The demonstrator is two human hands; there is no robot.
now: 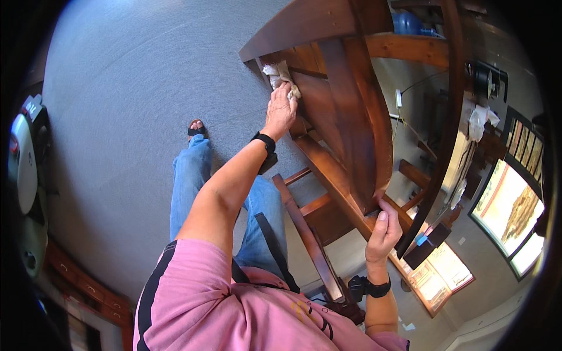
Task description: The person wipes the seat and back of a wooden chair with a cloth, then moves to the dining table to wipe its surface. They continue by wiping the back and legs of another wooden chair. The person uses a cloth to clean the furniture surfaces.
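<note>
My left hand (282, 110) holds a crumpled whitish cloth (276, 75) against the inner side of a varnished wooden furniture piece (340, 101). The cloth bunches out past my fingertips, and its underside is hidden. Lower right, my right hand (384, 232) is curled at the bottom corner of the piece's curved wooden edge (383, 153). Its thumb and index finger touch the wood there, while the other fingers are mostly out of sight. Below the curved part runs a long wooden rail (327, 169). A broad, dark wooden board (303, 28) slants across the top.
Wooden legs and bars (303, 232) stand close by my legs. A dark curved bar (454, 109) rises at the right. Behind it are a cable with a white plug block (398, 98) and a blue water bottle (406, 23). A motor scooter (26, 162) stands far left on the grey floor (127, 109).
</note>
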